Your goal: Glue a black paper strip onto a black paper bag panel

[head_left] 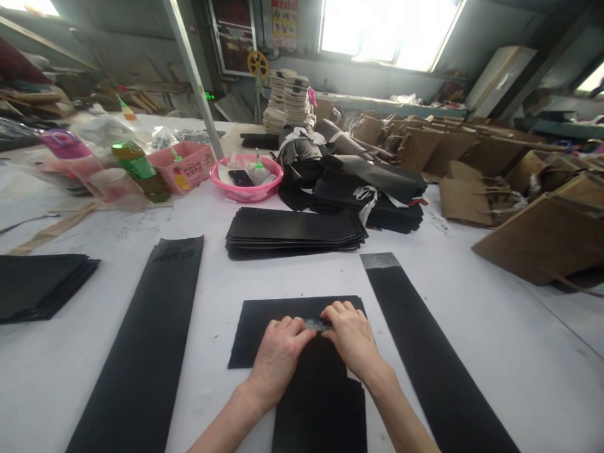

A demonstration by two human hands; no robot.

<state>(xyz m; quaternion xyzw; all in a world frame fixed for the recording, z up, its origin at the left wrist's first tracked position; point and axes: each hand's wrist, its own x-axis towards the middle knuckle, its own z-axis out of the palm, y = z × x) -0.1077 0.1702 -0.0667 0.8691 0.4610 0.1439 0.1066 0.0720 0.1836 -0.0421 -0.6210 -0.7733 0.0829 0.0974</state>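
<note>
A black rectangular panel (pixel 251 329) lies on the white table in front of me. Over it comes the end of a long black strip (pixel 317 413), which runs toward me and has a greyish, shiny band (pixel 313 324) at its far end. My left hand (pixel 282 351) is closed on the left corner of that end, thumb against the band. On the right corner, my right hand (pixel 351 334) pinches the strip with curled fingers. Both hands rest just above the panel, and the fingertips partly hide the strip's edge.
Black strips lie left (pixel 137 354) and right (pixel 432 348). Ahead are a stack of black panels (pixel 292 230), a pink basin (pixel 245 189) holding a phone, a pink basket (pixel 184 165) and a heap of black material (pixel 354 177). Brown bags (pixel 557 222) crowd the right; more panels (pixel 34 285) lie far left.
</note>
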